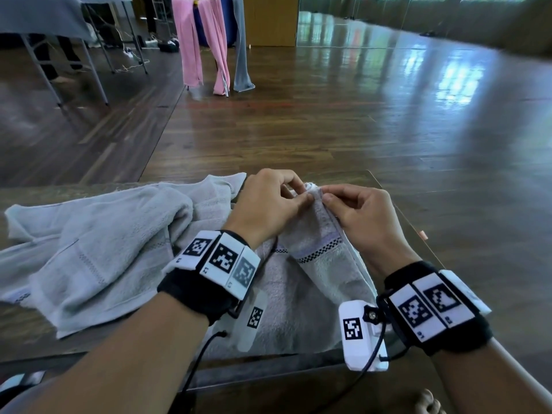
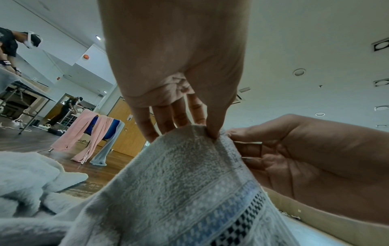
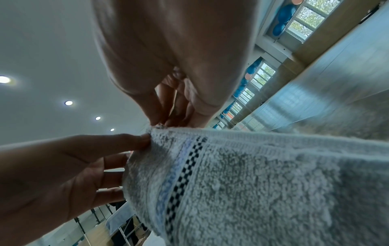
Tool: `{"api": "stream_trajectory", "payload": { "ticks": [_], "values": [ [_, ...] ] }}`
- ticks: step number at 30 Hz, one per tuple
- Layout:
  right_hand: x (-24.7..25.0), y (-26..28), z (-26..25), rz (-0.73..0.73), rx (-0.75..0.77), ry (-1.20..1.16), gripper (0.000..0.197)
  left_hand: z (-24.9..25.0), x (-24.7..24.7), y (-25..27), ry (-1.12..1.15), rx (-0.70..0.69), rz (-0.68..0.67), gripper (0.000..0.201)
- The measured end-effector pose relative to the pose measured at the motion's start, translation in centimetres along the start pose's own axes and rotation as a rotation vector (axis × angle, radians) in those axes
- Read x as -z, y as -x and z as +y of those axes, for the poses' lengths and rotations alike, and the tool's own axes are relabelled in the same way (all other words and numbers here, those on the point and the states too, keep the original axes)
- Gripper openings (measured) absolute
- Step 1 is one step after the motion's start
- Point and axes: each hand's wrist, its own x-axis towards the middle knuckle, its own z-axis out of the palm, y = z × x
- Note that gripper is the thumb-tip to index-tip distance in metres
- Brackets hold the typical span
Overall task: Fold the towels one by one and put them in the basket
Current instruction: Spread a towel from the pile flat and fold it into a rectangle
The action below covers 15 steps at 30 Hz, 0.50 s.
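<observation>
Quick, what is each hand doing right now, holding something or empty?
Left hand: pinching the raised edge of the grey towel.
Right hand: pinching the same edge, right beside it.

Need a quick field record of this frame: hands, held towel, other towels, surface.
left hand: pinches the checker-band towel's top edge
right hand: pinches the same edge, beside the left
checker-band towel: grey, edge lifted, the rest on the table
second towel: pale grey, crumpled, on the left
table: wooden
rack towels: pink and grey, hanging far back
basket: not seen
</observation>
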Motion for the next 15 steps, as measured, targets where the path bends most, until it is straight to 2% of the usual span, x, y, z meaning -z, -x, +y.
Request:
{"api": "stream_trajectory", "payload": {
  "ticks": [5, 9, 10, 13, 15],
  "values": [
    [-0.35, 0.37, -0.06, -0.029, 0.061, 0.029, 0.011, -0.14, -0.25, 0.1, -0.012, -0.011, -0.005, 0.021],
    [-0.32, 0.2, 0.13, -0.005, 0.043, 0.03, 0.004, -0.28, -0.53, 0.06, -0.037, -0.019, 0.014, 0.031],
    [-0.25, 0.11, 0.12, 0.001, 0.044, 0.039, 0.007, -0.4, -0.58, -0.01, -0.043, -0.019, 0.005, 0.035],
    [-0.11, -0.08, 0.05, -0.007, 0.054, 0.035, 0.009, -0.54, -0.6, -0.12, -0.001, -0.048, -0.074, 0.041],
    [-0.01, -0.05, 0.01, -0.032, 0.053, 0.037, 0.007, -0.58, -0.5, -0.04, 0.046, -0.079, -0.141, 0.037]
  ]
}}
